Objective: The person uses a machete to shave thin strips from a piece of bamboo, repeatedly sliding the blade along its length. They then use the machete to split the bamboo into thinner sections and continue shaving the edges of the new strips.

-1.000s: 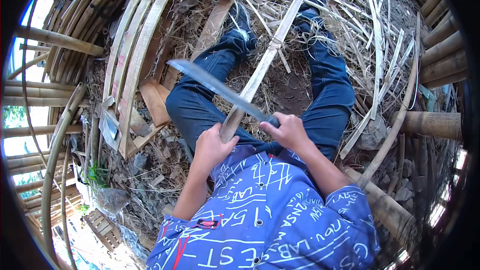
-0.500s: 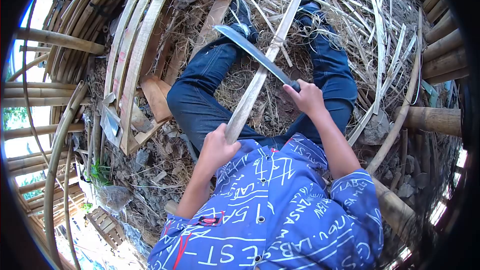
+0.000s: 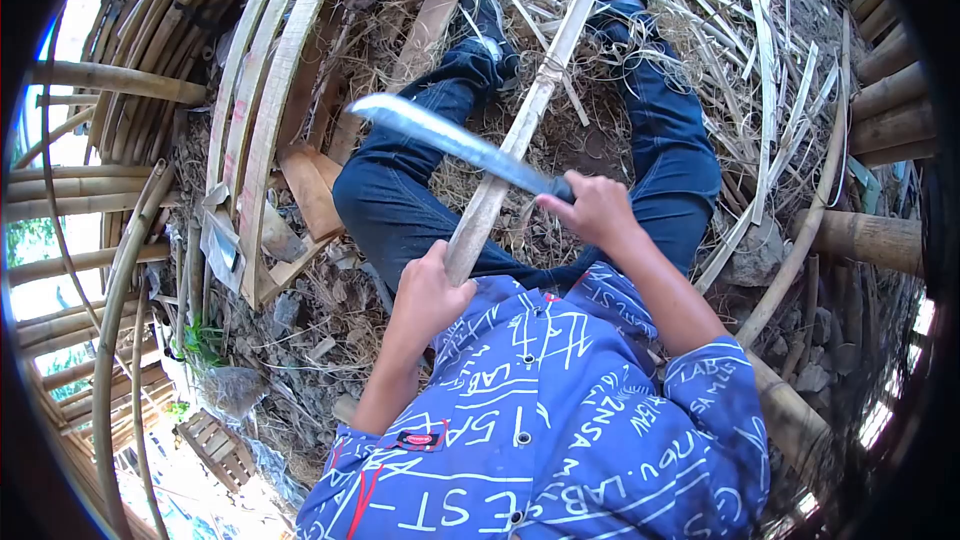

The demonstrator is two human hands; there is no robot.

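Note:
A long split bamboo strip (image 3: 520, 140) slants from my lap up between my legs, its far end past my shoes. My left hand (image 3: 428, 292) is wrapped round its near end by my left thigh. In my right hand (image 3: 592, 208) is the dark handle of a machete (image 3: 455, 142), fingers closed round it. The broad blade points up and left, slightly smeared by motion, and crosses over the strip above my left hand. Its tip reaches over my left knee.
A wooden slatted crate (image 3: 270, 90) lies at the left beside my leg. Bamboo slivers (image 3: 765, 90) and shavings cover the ground ahead and at right. A bamboo pole fence (image 3: 120, 80) rises at left, and thick bamboo poles (image 3: 860, 240) stick in from the right.
The machete has moved down along the strip towards my left hand, its blade turning flatter and its tip shifting left. My left hand keeps its hold on the strip.

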